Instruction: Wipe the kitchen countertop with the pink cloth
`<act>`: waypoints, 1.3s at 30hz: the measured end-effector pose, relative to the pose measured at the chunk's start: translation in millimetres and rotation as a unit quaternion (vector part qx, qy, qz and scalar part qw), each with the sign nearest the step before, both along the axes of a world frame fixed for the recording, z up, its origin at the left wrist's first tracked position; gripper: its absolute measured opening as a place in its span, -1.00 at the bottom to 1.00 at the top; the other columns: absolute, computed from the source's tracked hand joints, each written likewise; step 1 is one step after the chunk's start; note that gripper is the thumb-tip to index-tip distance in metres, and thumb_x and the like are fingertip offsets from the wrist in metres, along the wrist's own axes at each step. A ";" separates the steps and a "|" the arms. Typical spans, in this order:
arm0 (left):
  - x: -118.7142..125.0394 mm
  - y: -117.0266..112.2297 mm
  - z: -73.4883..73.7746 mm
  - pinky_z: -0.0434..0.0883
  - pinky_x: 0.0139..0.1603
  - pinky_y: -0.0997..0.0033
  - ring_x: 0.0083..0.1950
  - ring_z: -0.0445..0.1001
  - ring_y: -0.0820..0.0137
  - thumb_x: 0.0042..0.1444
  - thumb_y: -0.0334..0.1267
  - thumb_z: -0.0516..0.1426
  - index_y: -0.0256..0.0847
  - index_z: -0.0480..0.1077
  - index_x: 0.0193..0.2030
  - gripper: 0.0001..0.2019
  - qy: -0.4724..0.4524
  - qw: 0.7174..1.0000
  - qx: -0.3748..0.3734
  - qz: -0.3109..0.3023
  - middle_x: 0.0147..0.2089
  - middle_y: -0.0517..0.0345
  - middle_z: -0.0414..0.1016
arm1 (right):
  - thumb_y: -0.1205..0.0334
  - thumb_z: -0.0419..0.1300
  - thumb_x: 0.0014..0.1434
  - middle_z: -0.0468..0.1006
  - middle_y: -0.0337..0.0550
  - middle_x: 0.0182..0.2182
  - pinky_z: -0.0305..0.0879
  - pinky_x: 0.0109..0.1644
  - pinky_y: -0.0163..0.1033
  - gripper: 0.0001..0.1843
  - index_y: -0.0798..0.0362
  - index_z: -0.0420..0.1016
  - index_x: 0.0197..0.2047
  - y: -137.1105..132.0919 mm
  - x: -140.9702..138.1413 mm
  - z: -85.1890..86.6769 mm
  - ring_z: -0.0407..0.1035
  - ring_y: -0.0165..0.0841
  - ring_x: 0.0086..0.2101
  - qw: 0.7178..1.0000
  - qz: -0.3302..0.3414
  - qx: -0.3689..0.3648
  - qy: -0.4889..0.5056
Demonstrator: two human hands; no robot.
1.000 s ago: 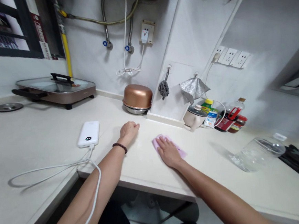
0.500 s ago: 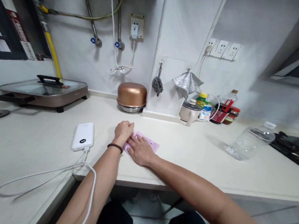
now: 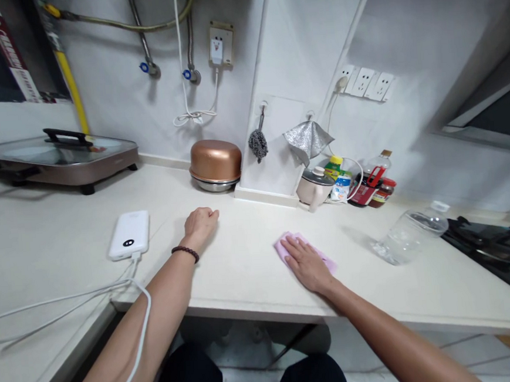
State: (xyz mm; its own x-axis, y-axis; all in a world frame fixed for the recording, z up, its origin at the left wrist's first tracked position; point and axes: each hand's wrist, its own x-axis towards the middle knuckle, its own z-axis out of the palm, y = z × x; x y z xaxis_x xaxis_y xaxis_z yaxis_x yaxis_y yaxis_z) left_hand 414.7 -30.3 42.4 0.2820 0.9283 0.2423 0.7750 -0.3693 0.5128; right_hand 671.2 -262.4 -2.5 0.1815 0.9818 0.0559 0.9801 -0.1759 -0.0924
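My right hand [image 3: 308,264] lies flat on a folded pink cloth [image 3: 326,262], fingers spread and pressing it against the counter [image 3: 241,245]. The cloth shows past the fingertips and along the far side of the hand; the palm hides the rest. To the left, my left hand [image 3: 201,223] rests on the counter as a closed fist, with nothing showing in it. A dark bead bracelet [image 3: 185,252] circles that wrist. A white power bank [image 3: 129,235] with a plugged-in white cable lies left of the fist, and the cable crosses my left forearm.
At the back stand an electric griddle [image 3: 58,162], a copper-coloured bowl [image 3: 216,161] and a small pot [image 3: 314,186] beside several condiment containers. A clear plastic bottle [image 3: 411,234] is to the right, near a black stove [image 3: 498,254]. The counter's front edge runs beneath my forearms.
My right hand has slid right across the counter with the pink cloth, away from my left fist. The left fist stays put on the counter, while the view has shifted slightly right.
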 end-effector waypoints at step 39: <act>-10.6 20.9 -1.6 0.13 -0.41 0.40 -0.38 0.39 0.34 0.15 0.03 -0.02 -0.17 0.45 -0.53 -0.58 -0.088 0.996 0.003 0.034 -0.52 0.11 0.47 | -0.02 -0.08 0.43 -0.05 -0.31 0.44 -0.29 0.46 0.08 -0.44 -0.18 0.07 0.44 53.2 -138.5 33.8 -0.32 -0.21 0.42 0.904 0.419 -0.067 0.043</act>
